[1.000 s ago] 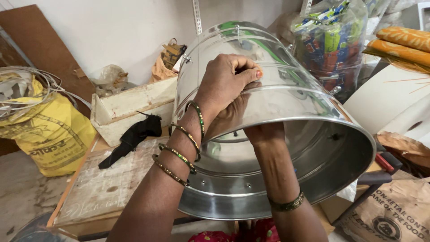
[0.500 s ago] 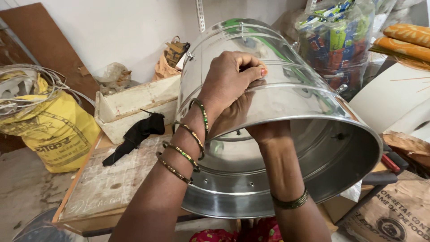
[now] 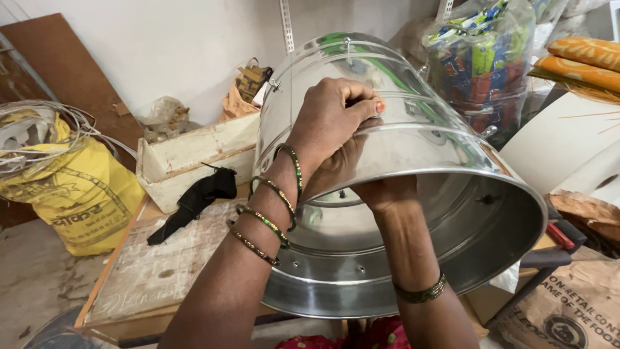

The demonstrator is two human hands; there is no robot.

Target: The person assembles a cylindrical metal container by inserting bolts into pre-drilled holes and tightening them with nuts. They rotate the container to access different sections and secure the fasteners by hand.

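A large shiny steel drum [image 3: 445, 148] lies tilted on its side, its open mouth facing me. My left hand [image 3: 329, 119] rests on top of the drum's outer wall, fingers curled against the metal, with several green and gold bangles on the wrist. My right hand [image 3: 381, 189] reaches into the open mouth and presses up against the inner wall; its fingers are mostly hidden behind my left hand. A green bangle circles the right wrist.
The drum sits over a worn wooden board [image 3: 155, 268] with a black cloth [image 3: 197, 197] and a white trough [image 3: 194, 155] behind. A yellow sack [image 3: 81, 200] with wire coils stands left. A plastic bag of packets [image 3: 484, 58] stands right, a brown paper sack [image 3: 568, 310] lower right.
The view has shifted slightly, so the drum's mouth sits a little further right. Both hands keep their places on the drum.
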